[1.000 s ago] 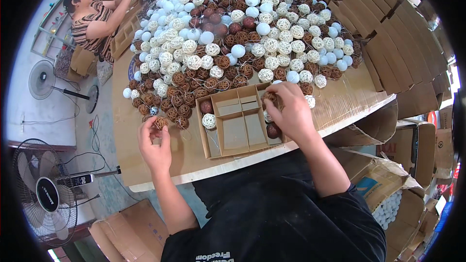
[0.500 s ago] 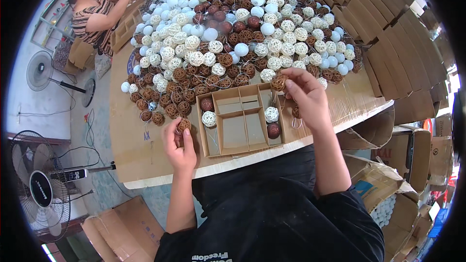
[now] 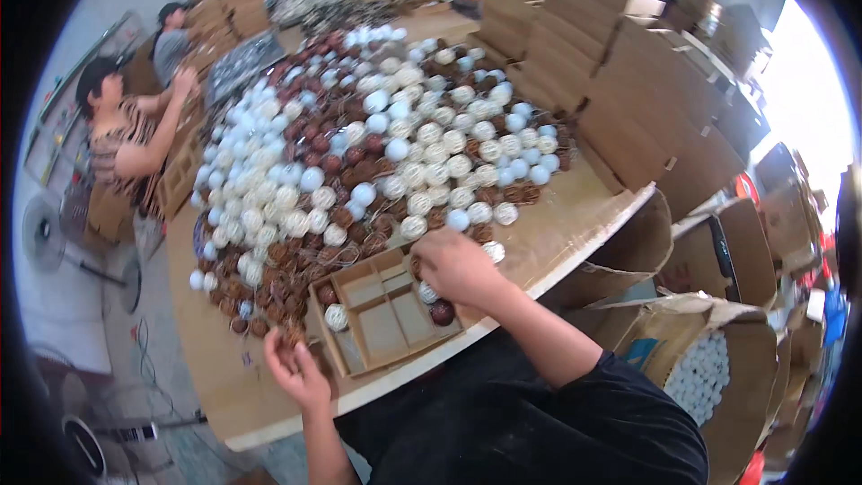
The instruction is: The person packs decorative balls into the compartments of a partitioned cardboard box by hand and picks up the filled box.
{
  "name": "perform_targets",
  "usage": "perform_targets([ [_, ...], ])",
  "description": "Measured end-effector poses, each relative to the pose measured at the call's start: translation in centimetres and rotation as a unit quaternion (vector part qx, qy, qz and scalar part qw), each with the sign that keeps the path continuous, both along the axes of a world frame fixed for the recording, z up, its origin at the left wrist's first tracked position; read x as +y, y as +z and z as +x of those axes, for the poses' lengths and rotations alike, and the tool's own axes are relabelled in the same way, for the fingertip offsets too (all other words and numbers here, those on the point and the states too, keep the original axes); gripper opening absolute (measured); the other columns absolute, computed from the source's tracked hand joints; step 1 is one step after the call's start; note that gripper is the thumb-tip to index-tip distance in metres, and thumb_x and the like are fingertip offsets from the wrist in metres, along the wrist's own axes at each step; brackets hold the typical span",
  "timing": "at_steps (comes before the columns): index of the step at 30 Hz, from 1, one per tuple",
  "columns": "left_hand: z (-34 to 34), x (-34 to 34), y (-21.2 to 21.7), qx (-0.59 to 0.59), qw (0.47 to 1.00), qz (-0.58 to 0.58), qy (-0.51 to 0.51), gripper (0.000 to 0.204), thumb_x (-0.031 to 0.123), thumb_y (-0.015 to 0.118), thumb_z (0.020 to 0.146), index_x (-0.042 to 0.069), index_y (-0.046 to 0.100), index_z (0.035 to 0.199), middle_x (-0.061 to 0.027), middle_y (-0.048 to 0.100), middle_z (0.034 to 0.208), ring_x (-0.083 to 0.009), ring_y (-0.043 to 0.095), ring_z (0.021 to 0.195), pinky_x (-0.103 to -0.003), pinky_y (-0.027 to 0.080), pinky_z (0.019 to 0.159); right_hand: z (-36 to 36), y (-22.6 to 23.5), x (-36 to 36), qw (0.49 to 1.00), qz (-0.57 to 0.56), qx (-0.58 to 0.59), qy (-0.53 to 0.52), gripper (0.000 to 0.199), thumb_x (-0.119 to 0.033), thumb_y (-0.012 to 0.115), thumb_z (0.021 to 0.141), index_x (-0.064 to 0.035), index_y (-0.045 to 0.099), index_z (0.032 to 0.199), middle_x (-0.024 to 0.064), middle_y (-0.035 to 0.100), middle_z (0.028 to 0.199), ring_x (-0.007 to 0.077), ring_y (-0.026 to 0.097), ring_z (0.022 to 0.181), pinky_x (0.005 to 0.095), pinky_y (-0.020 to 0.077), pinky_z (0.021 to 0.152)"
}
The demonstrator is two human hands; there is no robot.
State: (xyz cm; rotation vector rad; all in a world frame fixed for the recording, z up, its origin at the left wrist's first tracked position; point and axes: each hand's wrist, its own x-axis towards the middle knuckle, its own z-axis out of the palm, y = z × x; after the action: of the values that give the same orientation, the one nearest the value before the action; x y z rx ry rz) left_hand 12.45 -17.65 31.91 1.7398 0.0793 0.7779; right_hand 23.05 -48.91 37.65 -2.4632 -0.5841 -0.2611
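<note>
On the table's near edge sits a shallow cardboard box split by dividers. Its left column holds a dark red ball and a white woven ball; in its right column are another white ball and a glittery dark red ball. My right hand is over the far end of the right column, fingers closed on a brown rattan ball, mostly covered. Left of the box, my left hand has its fingers curled around a brown rattan ball, blurred.
A large heap of white, cream, brown and red balls on wires covers the table. Cardboard sheets stand along its right side. A carton of white balls is at lower right. Other people work at the far side; a fan stands left.
My right hand has brought its brown ball from beyond the box's right corner down into the right column. My left hand stays beside the box. The view has swung up and right.
</note>
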Motion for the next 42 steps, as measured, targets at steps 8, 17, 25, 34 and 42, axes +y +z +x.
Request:
perform_targets([
  [8, -1.2, 1.3, 2.2, 0.056, 0.995, -0.057, -0.053, 0.037, 0.006, 0.064, 0.101, 0.0, 0.054, 0.137, -0.0073, 0.062, 0.117, -0.015, 0.06, 0.107, -0.03, 0.048, 0.095, -0.1, -0.2, 0.8, 0.999, -0.029, 0.032, 0.019, 0.024, -0.025, 0.071, 0.092, -0.0062, 0.07, 0.108, 0.0113, 0.067, 0.102, 0.034, 0.062, 0.104, 0.0452, 0.0527, 0.092],
  [17, -0.6, -1.6, 6.0, 0.093, 0.958, -0.2, -0.181, 0.042, 0.005, 0.062, 0.104, -0.001, 0.058, 0.145, -0.0071, 0.065, 0.13, -0.0107, 0.061, 0.113, -0.03, 0.048, 0.103, -3.6, 0.5, -0.8, 0.963, 0.247, -0.094, -0.049, 0.031, 0.004, 0.069, 0.089, -0.0014, 0.066, 0.12, 0.0137, 0.062, 0.123, 0.0157, 0.06, 0.078, 0.0286, 0.0523, 0.068],
  [25, -1.8, -0.5, 5.7, 0.082, 0.971, 0.177, -0.141, 0.039, 0.005, 0.074, 0.09, 0.002, 0.07, 0.128, -0.0118, 0.067, 0.116, -0.026, 0.061, 0.107, -0.037, 0.048, 0.098, -7.2, -3.4, -1.4, 0.96, 0.239, -0.137, -0.046, 0.025, 0.007, 0.065, 0.086, 0.0009, 0.065, 0.11, 0.0162, 0.062, 0.115, 0.0186, 0.059, 0.077, 0.0289, 0.0508, 0.067],
  [34, -1.0, -1.5, 7.7, 0.08, 0.912, 0.378, -0.139, 0.04, -0.007, 0.07, 0.078, 0.013, 0.08, 0.111, -0.0076, 0.067, 0.12, -0.0329, 0.06, 0.108, -0.041, 0.054, 0.091, -6.6, -3.5, -1.3, 0.96, 0.248, -0.119, -0.052, 0.027, 0.007, 0.064, 0.086, 0.001, 0.065, 0.112, 0.015, 0.063, 0.113, 0.0176, 0.059, 0.075, 0.0291, 0.0513, 0.068],
  [42, -0.8, -2.0, 8.7, 0.137, 0.884, 0.387, -0.222, 0.045, -0.005, 0.069, 0.079, 0.009, 0.073, 0.122, -0.0083, 0.07, 0.122, -0.0348, 0.06, 0.11, -0.043, 0.055, 0.092, -6.5, -3.4, -1.2, 0.961, 0.243, -0.118, -0.058, 0.028, 0.007, 0.065, 0.084, 0.0004, 0.065, 0.111, 0.0135, 0.064, 0.109, 0.0178, 0.06, 0.074, 0.0291, 0.0512, 0.067],
])
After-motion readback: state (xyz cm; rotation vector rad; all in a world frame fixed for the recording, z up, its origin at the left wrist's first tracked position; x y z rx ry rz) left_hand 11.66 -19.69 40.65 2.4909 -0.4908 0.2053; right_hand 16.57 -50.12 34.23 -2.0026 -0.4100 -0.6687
